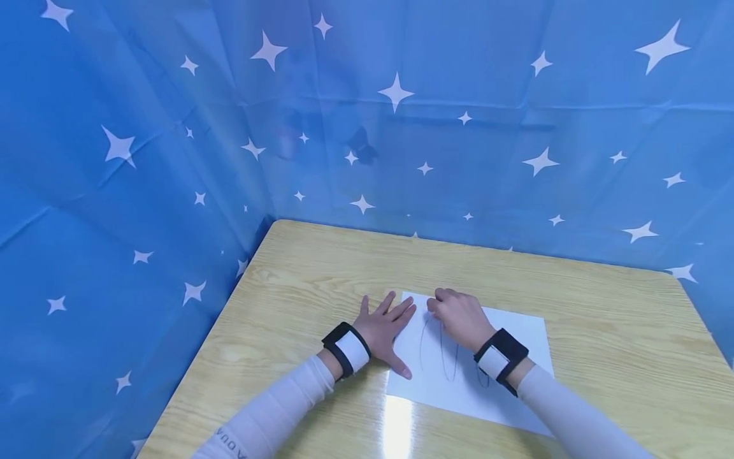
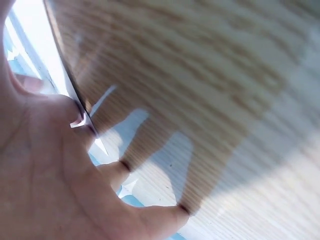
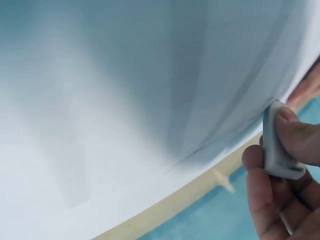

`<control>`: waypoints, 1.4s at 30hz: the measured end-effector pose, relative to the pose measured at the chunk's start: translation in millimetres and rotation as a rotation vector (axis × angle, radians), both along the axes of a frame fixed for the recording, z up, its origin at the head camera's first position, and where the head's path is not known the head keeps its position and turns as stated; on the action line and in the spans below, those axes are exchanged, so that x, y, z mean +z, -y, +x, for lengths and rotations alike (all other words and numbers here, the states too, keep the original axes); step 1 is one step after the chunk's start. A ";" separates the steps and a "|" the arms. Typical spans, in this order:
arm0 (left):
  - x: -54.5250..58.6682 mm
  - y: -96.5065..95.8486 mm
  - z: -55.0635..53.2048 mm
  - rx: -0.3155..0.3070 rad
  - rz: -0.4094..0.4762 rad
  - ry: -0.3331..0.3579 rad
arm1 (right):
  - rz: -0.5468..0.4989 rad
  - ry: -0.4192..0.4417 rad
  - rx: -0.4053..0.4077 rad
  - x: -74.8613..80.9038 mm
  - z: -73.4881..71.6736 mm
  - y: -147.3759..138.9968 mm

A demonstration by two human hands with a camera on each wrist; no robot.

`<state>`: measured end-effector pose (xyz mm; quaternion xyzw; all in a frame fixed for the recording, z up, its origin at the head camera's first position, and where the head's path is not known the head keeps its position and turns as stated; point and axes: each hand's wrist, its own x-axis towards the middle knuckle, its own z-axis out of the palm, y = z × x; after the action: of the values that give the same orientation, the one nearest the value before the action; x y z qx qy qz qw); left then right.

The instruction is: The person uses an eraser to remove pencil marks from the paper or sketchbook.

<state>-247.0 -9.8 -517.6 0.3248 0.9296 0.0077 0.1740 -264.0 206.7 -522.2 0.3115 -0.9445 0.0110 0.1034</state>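
Note:
A white sheet of paper point(image 1: 516, 331) lies on the wooden table, with several thin, dark curved lines point(image 1: 445, 370) drawn on it. My left hand point(image 1: 385, 331) lies with fingers spread across the paper's left edge, some fingers on the wood, as the left wrist view also shows. My right hand point(image 1: 463, 319) is over the upper middle of the sheet. In the right wrist view it pinches a small whitish eraser point(image 3: 280, 145) with dark smudges between thumb and fingers. The eraser's tip is right at the paper by a drawn line. From the head view the eraser is hidden under the hand.
The wood-grain table point(image 1: 321, 261) stretches around the sheet on all sides. A blue curtain point(image 1: 459, 159) with white stars hangs behind the table and along its left side. A bright light reflection falls on the table just below the paper.

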 end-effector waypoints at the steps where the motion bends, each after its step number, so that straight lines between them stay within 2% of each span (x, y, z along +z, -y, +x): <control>1: -0.2 -0.7 -0.5 -0.002 -0.001 -0.002 | -0.003 0.000 -0.004 1.3 2.1 -8.8; 7: -0.1 -0.1 -0.9 0.003 0.002 0.001 | 0.036 0.000 -0.072 7.1 17.3 -61.5; 10: 2.2 -0.7 0.2 0.002 0.008 0.013 | 0.036 0.022 -0.101 8.8 21.2 -72.0; 12: 2.5 -1.9 1.1 -0.002 0.014 0.018 | 0.024 0.038 -0.116 9.8 19.9 -67.8; 15: 2.6 -0.9 2.7 -0.004 0.000 0.024 | -0.014 0.059 -0.103 9.1 13.4 -42.4; 16: -3.7 -1.2 1.4 -0.004 0.002 0.013 | -0.021 0.059 -0.092 7.9 10.9 -32.6; 19: -4.5 -2.8 2.4 -0.003 0.005 0.015 | -0.020 0.040 -0.041 3.3 4.8 -5.0; 22: -2.9 -4.6 2.6 -0.003 0.021 0.019 | 0.014 0.004 -0.011 -1.1 1.8 7.2; 23: 3.5 -4.7 4.3 -0.002 0.017 0.028 | 0.023 -0.006 -0.007 -1.4 1.7 7.0; 27: 6.5 -2.9 2.8 0.001 0.002 0.015 | 0.025 -0.012 -0.005 0.0 5.8 -14.0; 32: 8.3 -1.0 -0.6 -0.002 -0.001 0.012 | 0.027 0.000 -0.075 4.7 19.3 -63.8; 35: 9.1 1.3 -1.4 0.005 0.004 0.013 | 0.020 0.006 -0.101 6.9 22.7 -80.2; 38: 9.2 1.9 -0.6 0.009 0.016 0.023 | 0.013 0.032 -0.108 9.8 20.9 -76.5; 42: 6.8 -3.2 0.0 0.000 0.029 0.045 | -0.026 0.069 -0.113 13.4 14.7 -48.4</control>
<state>-247.0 -6.6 -510.8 0.3272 0.9252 0.0286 0.1901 -249.3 255.1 -508.8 0.2557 -0.9634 0.0279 0.0755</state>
